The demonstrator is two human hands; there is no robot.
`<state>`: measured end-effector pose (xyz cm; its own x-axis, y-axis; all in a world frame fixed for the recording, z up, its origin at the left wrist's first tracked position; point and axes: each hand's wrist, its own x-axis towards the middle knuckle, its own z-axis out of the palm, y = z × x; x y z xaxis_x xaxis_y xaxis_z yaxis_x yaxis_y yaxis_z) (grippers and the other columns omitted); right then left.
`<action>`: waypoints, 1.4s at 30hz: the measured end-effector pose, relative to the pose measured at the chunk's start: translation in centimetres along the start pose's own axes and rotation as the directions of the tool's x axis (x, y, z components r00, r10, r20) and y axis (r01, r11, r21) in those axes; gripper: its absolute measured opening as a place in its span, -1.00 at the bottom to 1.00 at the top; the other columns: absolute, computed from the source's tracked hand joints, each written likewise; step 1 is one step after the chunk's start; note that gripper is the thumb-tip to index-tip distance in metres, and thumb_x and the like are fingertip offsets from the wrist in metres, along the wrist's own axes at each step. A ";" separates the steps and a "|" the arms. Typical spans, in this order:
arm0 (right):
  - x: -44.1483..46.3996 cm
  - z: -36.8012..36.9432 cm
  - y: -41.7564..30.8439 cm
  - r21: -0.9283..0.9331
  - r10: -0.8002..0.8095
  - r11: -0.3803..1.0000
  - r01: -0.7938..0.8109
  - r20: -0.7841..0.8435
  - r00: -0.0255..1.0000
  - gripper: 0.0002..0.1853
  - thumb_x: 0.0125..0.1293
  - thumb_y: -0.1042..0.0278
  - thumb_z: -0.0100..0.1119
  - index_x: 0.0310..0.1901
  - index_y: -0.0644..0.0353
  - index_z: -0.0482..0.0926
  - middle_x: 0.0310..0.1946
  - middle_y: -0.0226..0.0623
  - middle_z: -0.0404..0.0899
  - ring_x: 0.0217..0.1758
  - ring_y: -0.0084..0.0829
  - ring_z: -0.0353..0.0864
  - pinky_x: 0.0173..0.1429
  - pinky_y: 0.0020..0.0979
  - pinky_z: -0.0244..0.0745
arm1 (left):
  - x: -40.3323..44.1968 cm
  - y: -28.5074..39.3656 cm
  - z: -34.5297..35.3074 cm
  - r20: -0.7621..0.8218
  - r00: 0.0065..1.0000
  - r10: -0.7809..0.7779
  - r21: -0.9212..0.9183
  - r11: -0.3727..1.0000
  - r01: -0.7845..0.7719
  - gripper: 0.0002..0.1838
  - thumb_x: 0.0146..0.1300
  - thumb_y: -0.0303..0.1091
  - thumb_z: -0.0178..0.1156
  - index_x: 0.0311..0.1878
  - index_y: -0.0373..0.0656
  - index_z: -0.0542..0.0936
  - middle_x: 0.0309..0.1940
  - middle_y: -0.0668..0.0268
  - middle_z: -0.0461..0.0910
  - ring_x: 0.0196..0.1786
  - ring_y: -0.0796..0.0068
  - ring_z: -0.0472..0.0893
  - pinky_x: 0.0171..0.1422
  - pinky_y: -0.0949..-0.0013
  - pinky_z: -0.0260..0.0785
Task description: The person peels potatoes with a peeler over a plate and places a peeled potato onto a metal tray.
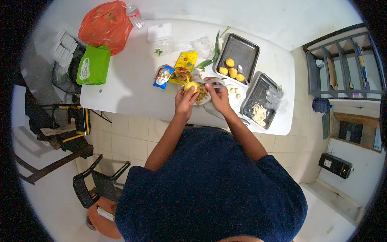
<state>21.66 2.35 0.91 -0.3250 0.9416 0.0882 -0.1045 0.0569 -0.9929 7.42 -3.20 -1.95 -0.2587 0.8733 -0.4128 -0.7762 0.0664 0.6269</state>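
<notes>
My left hand (pixel 185 102) is closed around a yellow potato (pixel 192 86), which looks peeled. In my closed right hand (pixel 219 97) is a grey peeler (pixel 218 82) with a curved, looped handle; its tip points toward the potato. Beneath both hands lies a plate with brownish peelings (pixel 201 97), partly covered by my fingers. To its right, a white plate (pixel 230 105) carries small pale pieces. Several more yellow potatoes (pixel 232 72) rest at the near end of a dark metal tray (pixel 238 50), beside a spoon.
A second dark tray (pixel 246 108) holds pale chopped pieces (pixel 259 114) and a clear plastic bag (pixel 275 98). Yellow (pixel 184 66) and blue (pixel 163 76) packets lie left of my hands. Green leaves (pixel 215 54), an orange bag (pixel 105 26), a green bag (pixel 94 65) and a bottle (pixel 135 17) stand farther back.
</notes>
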 end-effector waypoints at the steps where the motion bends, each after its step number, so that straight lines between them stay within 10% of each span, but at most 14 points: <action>1: -0.1 -0.1 0.2 -0.033 -0.006 0.999 0.006 0.013 1.000 -0.79 0.45 0.40 0.12 0.02 0.32 0.53 -0.27 -0.43 0.57 -0.19 -0.64 0.50 -0.10 -0.56 0.43 | -0.2 0.1 0.2 -0.005 1.000 -0.015 0.012 1.000 0.015 -0.66 0.33 -0.48 0.24 0.12 -0.28 0.43 0.04 0.18 0.56 0.07 0.32 0.61 0.20 0.25 0.55; 13: -0.7 -0.4 -0.3 -0.349 -0.060 0.931 0.108 0.144 0.988 -0.76 0.38 0.41 0.14 0.00 0.35 0.57 -0.06 -0.04 0.65 0.02 -0.23 0.65 0.13 -0.31 0.49 | -0.1 -1.6 0.4 -0.133 0.988 -0.084 -0.011 0.996 0.084 -0.69 0.34 -0.41 0.23 0.10 -0.29 0.49 -0.03 0.22 0.60 0.02 0.34 0.64 0.18 0.27 0.55; 21: 0.1 -1.1 1.1 0.058 -0.026 0.998 0.033 -0.124 0.992 -0.82 0.45 0.37 0.13 -0.08 0.32 0.54 -0.31 -0.40 0.56 -0.30 -0.67 0.47 -0.17 -0.57 0.42 | -1.1 -1.2 2.7 -0.079 0.997 0.001 0.033 0.999 0.001 -0.64 0.29 -0.47 0.28 0.12 -0.35 0.51 0.00 0.21 0.58 0.04 0.39 0.61 0.17 0.29 0.57; 42: -1.0 -0.3 0.8 -0.048 -0.002 0.999 0.001 -0.011 1.000 -0.79 0.45 0.39 0.12 0.01 0.32 0.53 -0.37 -0.42 0.55 -0.29 -0.64 0.50 -0.16 -0.56 0.43 | -0.7 -1.3 1.7 -0.119 0.992 0.033 -0.013 0.999 -0.035 -0.63 0.26 -0.53 0.30 0.12 -0.34 0.52 0.00 0.28 0.57 0.03 0.43 0.60 0.13 0.38 0.57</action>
<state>22.18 1.60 0.03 -0.3141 0.9452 0.0888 -0.0600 0.0736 -0.9955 9.61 -3.09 -1.34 -0.3509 0.8114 -0.4674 -0.7743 0.0292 0.6321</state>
